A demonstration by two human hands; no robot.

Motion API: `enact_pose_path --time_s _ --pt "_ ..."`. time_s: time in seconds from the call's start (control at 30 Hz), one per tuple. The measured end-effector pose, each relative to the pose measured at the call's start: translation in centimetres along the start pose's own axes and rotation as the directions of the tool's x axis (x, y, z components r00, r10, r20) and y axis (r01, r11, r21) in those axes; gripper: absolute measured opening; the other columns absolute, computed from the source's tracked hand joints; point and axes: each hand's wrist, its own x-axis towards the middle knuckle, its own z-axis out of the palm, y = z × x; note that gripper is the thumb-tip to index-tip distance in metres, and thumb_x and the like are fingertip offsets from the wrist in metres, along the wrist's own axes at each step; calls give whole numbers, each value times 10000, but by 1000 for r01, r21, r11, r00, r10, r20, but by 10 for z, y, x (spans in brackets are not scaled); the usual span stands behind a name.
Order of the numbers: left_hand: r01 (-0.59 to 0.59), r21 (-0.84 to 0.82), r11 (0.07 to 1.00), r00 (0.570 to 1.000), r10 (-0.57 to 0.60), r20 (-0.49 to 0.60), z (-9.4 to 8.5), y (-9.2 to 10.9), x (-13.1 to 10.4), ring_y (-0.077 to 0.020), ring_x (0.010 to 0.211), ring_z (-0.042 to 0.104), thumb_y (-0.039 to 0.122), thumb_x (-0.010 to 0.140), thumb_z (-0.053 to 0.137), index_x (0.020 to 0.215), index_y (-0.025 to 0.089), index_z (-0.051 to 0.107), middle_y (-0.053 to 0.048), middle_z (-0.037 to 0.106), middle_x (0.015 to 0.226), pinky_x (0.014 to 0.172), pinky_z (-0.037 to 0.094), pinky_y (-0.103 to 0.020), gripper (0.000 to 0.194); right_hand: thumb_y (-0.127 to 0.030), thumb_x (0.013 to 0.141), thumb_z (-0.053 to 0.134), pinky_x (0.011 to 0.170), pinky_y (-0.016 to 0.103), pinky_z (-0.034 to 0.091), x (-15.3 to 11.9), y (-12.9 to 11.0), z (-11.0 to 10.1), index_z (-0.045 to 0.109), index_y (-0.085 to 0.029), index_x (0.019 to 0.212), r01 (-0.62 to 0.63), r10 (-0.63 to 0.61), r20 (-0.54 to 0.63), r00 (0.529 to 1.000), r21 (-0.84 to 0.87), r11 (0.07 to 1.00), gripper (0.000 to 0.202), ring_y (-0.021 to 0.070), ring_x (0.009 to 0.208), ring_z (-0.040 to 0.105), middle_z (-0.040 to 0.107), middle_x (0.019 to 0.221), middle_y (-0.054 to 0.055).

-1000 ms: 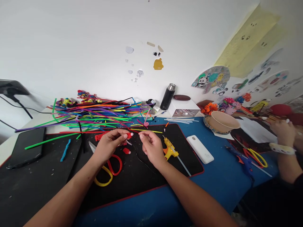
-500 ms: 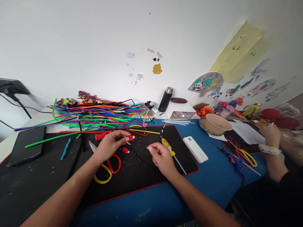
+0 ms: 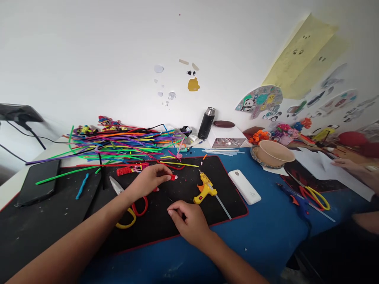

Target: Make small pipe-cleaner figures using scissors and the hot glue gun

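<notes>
Pinched between the thumb and fingers of my left hand (image 3: 152,178) is a small red piece with a white tip (image 3: 174,178). My right hand (image 3: 189,221) is over the black mat (image 3: 166,221), its thumb and index finger brought together; what they hold, if anything, is too small to tell. A yellow glue gun (image 3: 205,188) with a clear stick lies right of my hands. Scissors (image 3: 141,206) with red and yellow handles lie partly under my left forearm. Beyond my left wrist is a red fuzzy figure (image 3: 126,170).
Many coloured pipe cleaners (image 3: 127,142) are heaped at the back left. A black phone-like slab (image 3: 40,182) lies left, a white power bank (image 3: 244,187) right. Farther right are a bowl (image 3: 276,153), a blue glue gun (image 3: 299,205) and another person's hand (image 3: 352,167) at white paper.
My left hand has shifted right with the red piece. My right hand has moved down and left, uncovering the yellow glue gun. The other person's hand now reaches over the paper.
</notes>
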Motion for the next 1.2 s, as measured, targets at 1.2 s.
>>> enact_pose_path --time_s 1.2 --pt "-321 742 589 947 218 237 -27 -20 -19 -286 1004 663 80 845 675 993 247 770 -71 761 1009 940 461 -403 242 -310 1020 567 622 240 474 -4 -5 -11 750 -220 1011 30 -20 -90 996 119 992 204 145 620 631 714 738 16"
